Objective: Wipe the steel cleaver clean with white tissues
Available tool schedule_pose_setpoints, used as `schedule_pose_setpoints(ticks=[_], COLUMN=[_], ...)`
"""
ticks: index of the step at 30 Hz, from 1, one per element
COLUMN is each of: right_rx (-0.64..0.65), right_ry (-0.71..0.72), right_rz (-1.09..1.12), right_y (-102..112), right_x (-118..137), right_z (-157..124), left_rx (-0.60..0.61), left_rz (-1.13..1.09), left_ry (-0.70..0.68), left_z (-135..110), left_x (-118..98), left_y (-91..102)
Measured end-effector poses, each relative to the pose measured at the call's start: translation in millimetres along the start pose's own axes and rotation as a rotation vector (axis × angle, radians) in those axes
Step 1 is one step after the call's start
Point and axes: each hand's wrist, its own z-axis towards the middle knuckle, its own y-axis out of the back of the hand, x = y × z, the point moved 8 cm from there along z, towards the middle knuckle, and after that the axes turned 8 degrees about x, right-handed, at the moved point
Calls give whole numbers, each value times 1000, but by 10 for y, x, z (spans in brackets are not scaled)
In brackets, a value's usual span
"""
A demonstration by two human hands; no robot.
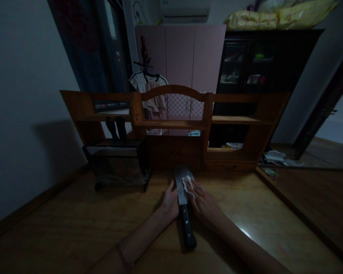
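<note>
A cleaver with a black handle lies flat on the wooden desk, blade pointing away from me. My left hand rests against the blade's left side, fingers curled along its edge. My right hand presses a small white cloth onto the blade with flattened fingers. The handle sticks out toward me between my forearms.
A black knife rack with two dark handles stands at the back left. A wooden shelf unit runs along the desk's far edge. Papers lie at the right end. A wall is on the left.
</note>
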Motion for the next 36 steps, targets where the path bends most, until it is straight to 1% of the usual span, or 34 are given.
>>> schedule_pose_setpoints(ticks=[2, 4, 7, 11, 14, 17, 20, 22, 26, 28, 30, 31, 33, 36], right_rx=[-34, -56, -34, 65, 106, 104, 75, 47, -36, -79, -88, -72, -7, 124], right_ry=[-39, -58, -6, 103, 119, 84, 60, 33, -66, -71, -30, -2, 54, 136], right_rz=[-29, -44, -11, 67, 89, 78, 63, 43, -13, -26, -19, -5, 41, 104], right_y=[-7, 9, 53, 58, 38, 35, 48, 49, 81, 140, 196, 210, 198, 111], right_x=[-86, -105, 25, 271, 322, 269, 182, 85, -172, -207, -132, -64, 98, 314], right_z=[-6, -12, -11, -13, -15, -12, -9, -10, -25, -35, -37, -34, -28, -32], left_rx=[-17, -25, -16, -46, -61, -28, 17, 12, -10, 4, 9, 3, -37, -140], left_rz=[9, 22, 18, 2, -6, -11, -2, 5, 25, 30, 24, 16, 7, 24], left_ry=[-3, -7, -16, 8, 34, 38, 26, 9, 1, 2, -11, -17, -18, -1], left_z=[5, 9, 11, 0, -5, 6, 22, 27, 21, 17, 13, 12, 9, -4], left_x=[-1, -2, -7, 11, 32, 36, 25, 10, 2, 4, -2, -4, 0, 14], left_y=[27, 36, 14, 22, 43, 47, 39, 50, 57, 38, 26, 27, 54, 129])
